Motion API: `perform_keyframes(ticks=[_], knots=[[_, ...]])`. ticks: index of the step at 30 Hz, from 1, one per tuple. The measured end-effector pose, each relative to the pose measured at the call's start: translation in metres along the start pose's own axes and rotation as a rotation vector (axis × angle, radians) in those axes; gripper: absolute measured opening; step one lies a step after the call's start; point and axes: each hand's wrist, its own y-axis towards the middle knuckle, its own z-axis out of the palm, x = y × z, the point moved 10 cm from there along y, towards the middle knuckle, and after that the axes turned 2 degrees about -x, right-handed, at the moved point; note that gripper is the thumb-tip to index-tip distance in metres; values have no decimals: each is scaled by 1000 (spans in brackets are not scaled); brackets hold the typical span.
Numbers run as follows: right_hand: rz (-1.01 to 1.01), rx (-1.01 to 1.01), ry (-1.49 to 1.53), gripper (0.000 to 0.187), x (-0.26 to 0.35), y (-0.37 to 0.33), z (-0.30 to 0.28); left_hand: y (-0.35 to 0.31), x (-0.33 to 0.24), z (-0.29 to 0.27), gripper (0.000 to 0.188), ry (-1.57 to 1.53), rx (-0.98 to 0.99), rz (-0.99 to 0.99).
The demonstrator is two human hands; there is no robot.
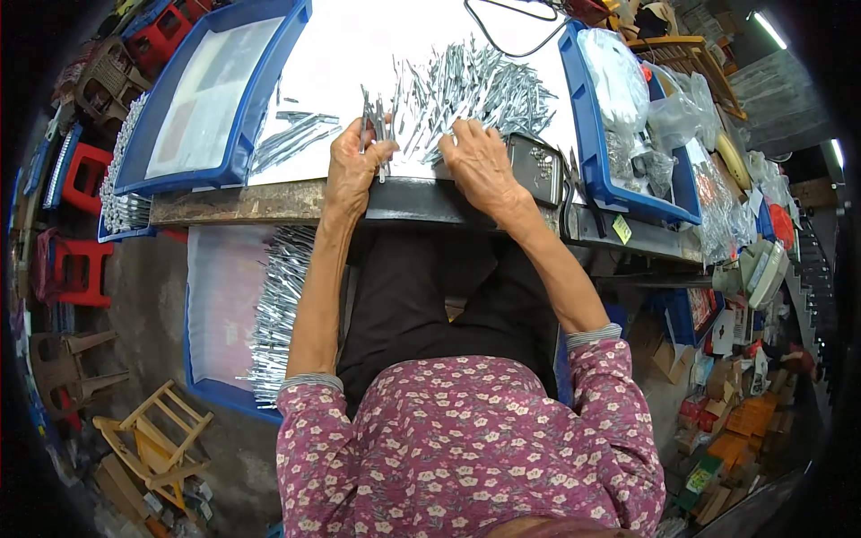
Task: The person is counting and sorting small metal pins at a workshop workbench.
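My left hand [352,169] is closed on a few slim grey metal strips [380,115], held roughly upright between thumb and fingers above the table's near edge. Just to the right, my right hand [484,166] rests at the near side of a big loose pile of similar metal strips [489,85]. Its fingers are curled down among the pieces, and whatever they grip is hidden beneath them. A smaller, neater bundle of metal strips [291,142] lies on the white tabletop left of my left hand.
Beside my right hand sit a metal tray of small parts [536,169] and dark-handled pliers [569,190]. Blue trays flank the work area: a lined tray [240,148] left, a tray of plastic bags [587,170] right. Below the table, a blue bin [220,390] holds many long metal pieces.
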Motion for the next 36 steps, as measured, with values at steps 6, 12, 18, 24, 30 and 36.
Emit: perform_keyframes(ticks=[6, 12, 18, 24, 30, 36], knots=[[-129, 129, -78, 14, 10, 2, 11, 4, 10, -3, 33, 99, 21, -20], [-121, 0, 47, 15, 4, -5, -1, 3, 18, -2, 29, 20, 50, -186], [-87, -167, 116, 19, -3, -18, -10, -4, 28, 12, 29, -255, 113, -308], [-35, -453, 225, 28, -18, -44, -41, -16, 30, 31, 28, -352, 213, -397], [120, -567, 307, 32, -45, -69, -51, -20, 39, 33, 22, -444, 207, -453], [166, -669, 430, 28, -53, -74, -66, -22, 36, 28, 17, -516, 263, -435]])
